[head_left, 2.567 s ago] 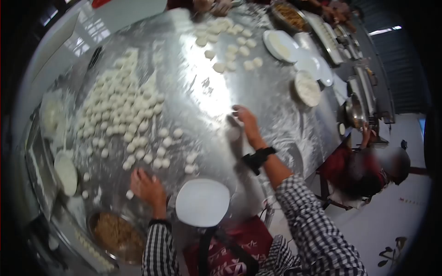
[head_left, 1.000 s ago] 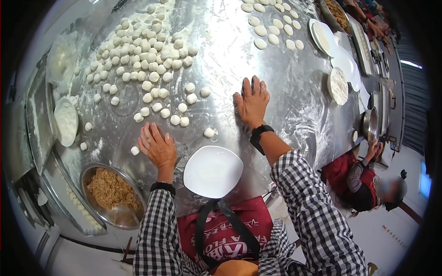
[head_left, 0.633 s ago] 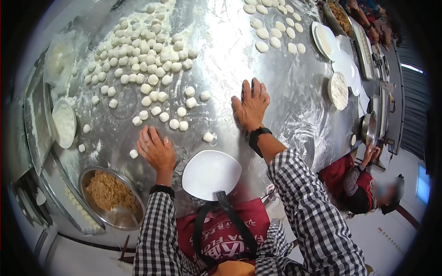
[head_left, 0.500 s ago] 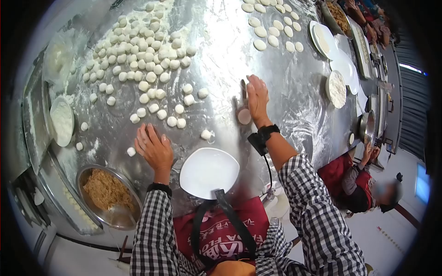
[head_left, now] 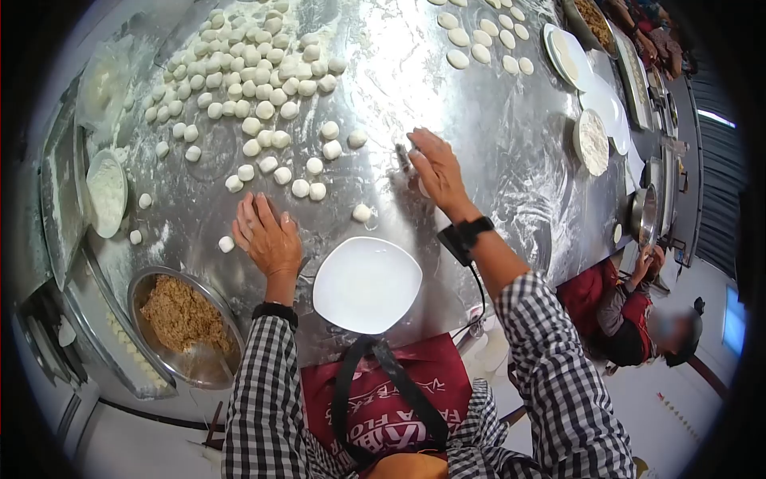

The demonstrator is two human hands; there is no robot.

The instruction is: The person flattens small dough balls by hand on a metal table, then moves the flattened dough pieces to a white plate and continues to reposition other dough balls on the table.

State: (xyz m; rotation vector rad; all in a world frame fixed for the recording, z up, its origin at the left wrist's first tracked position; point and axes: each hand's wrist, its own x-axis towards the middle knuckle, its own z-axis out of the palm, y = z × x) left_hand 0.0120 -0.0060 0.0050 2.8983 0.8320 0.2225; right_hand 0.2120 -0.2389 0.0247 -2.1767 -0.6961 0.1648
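My left hand point(head_left: 270, 239) rests on the floury metal table with its fingers spread. A single white dough ball point(head_left: 227, 244) lies just left of it, and a few more sit beyond its fingertips. My right hand point(head_left: 439, 172) has its fingers stretched out over a stick-like tool point(head_left: 401, 153) with a pale rounded end, which looks like a small rolling pin. The hand partly hides that tool. Between my forearms stands a white squarish plate point(head_left: 368, 285) near the table edge. One dough ball point(head_left: 361, 212) is just beyond this plate.
A large cluster of dough balls point(head_left: 255, 76) covers the far left. Flat dough rounds point(head_left: 481, 53) lie at far right. A steel bowl of brown filling point(head_left: 183, 315) and a flour bowl point(head_left: 107, 193) stand left, another flour bowl point(head_left: 592, 142) right. A person point(head_left: 638, 319) works at right.
My right hand has shifted left and now covers more of the stick-like tool. The view has tilted slightly, moving the table's contents up the picture. My left hand remains beside the dough balls.
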